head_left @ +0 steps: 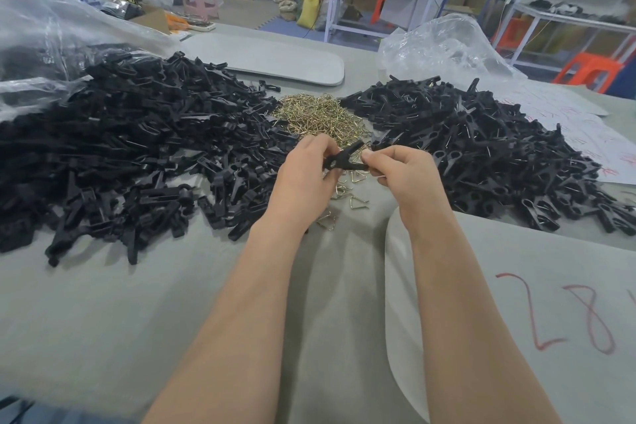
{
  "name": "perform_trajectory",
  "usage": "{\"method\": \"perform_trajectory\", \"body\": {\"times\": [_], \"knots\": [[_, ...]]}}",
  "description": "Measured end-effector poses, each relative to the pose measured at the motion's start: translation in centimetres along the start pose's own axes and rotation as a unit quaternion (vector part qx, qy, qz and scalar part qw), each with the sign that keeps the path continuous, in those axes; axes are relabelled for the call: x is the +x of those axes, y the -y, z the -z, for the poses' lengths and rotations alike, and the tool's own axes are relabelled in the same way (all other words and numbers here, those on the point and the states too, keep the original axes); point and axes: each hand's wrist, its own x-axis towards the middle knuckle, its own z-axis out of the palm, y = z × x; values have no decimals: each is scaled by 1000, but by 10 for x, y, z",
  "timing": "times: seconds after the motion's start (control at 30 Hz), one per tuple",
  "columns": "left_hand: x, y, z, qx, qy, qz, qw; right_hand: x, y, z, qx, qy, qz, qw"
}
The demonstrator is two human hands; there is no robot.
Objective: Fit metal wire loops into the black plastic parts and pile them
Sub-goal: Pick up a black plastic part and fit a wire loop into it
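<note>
Centrally, one part (344, 162), black, raised just above the table (137, 320). Left hand (303, 179) gripping its left end with curled fingers; right hand (402, 175) pinching its right end. Behind, one heap (320, 117) of wire loops, between two piles of black parts: left pile (137, 148), right pile (481, 148). Below the hands, about four loose loops (358, 202).

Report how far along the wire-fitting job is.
Done: the right pile, where wire glints on many black pieces, looks fitted. In hand: the left hand and right hand both grip one black part above the heap of wire loops. Left: the bigger left pile shows hardly any wire and plenty of loops remain, so likely less than half is finished.
</note>
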Motion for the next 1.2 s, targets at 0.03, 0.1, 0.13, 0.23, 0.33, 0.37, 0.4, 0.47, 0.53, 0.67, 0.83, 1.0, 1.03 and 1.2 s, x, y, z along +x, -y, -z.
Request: {"method": "perform_trajectory", "body": {"times": [0.03, 0.1, 0.13, 0.23, 0.33, 0.37, 0.4, 0.47, 0.53, 0.67, 0.83, 1.0, 1.03, 1.2], "knots": [[0, 0, 0, 5, -1, -5, 1000, 0, 0, 0, -1, -1, -1, 1000], [0, 0, 0, 10, -2, -10, 1000, 0, 0, 1, -1, -4, -5, 1000], [0, 0, 0, 9, -2, -9, 1000, 0, 1, 2, 1, -5, -8, 1000], [0, 0, 0, -4, -2, 2, 1000, 0, 1, 3, -3, -8, -2, 1000], [1, -1, 1, -13, 0, 7, 1000, -1, 2, 2, -22, -15, 13, 1000], [0, -1, 1, -17, 1, 8, 1000, -1, 2, 1, -26, -19, 16, 999], [0, -1, 1, -20, 1, 9, 1000, -1, 1, 1, -28, -23, 18, 999], [0, -1, 1, -25, 3, 9, 1000, 0, 0, 2, -39, -32, 23, 998], [0, -2, 1, -26, 4, 8, 1000, 1, -1, 1, -55, -40, 31, 997], [-1, -2, 0, -34, 0, 12, 999, 3, -2, 1, -79, -55, 52, 994], [-2, -5, 1, -24, 9, 6, 1000, 1, -3, -5, -97, -39, 62, 993], [-2, -7, 8, -88, 44, 24, 995, 2, 1, 10, 101, 98, -91, 986], [-3, -9, 9, -105, 58, 24, 992, 2, 0, 15, 187, 149, -146, 960], [-5, -18, 13, -158, 79, -9, 984, -1, -10, 18, 292, 316, -206, 879]]}}
